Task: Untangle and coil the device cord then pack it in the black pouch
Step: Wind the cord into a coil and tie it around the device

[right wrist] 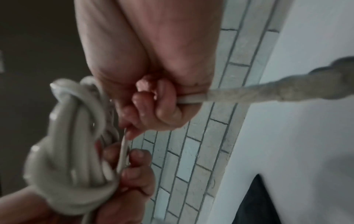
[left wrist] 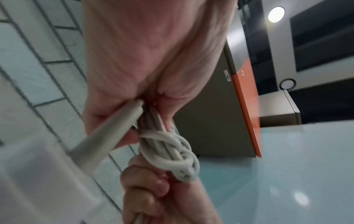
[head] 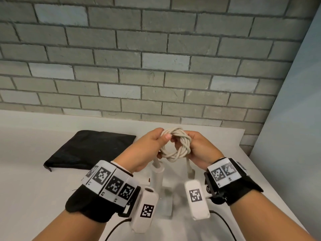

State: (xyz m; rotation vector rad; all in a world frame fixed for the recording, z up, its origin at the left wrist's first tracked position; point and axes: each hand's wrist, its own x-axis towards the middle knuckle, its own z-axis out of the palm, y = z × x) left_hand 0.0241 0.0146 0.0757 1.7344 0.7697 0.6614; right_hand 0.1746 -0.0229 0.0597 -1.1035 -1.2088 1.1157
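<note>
A white cord is wound into a small ring with turns wrapped around it, held above the table between both hands. My left hand pinches its left side with the thumb on top. My right hand grips its right side with curled fingers. Two plug ends hang below the ring, one on the left and one on the right. The black pouch lies flat on the table to the left of the hands. The wrapped coil fills both wrist views, with fingers of both hands closed around it.
The white table runs up to a grey brick wall at the back, with a pale wall on the right. Black cables trail from the wrist cameras near the front edge.
</note>
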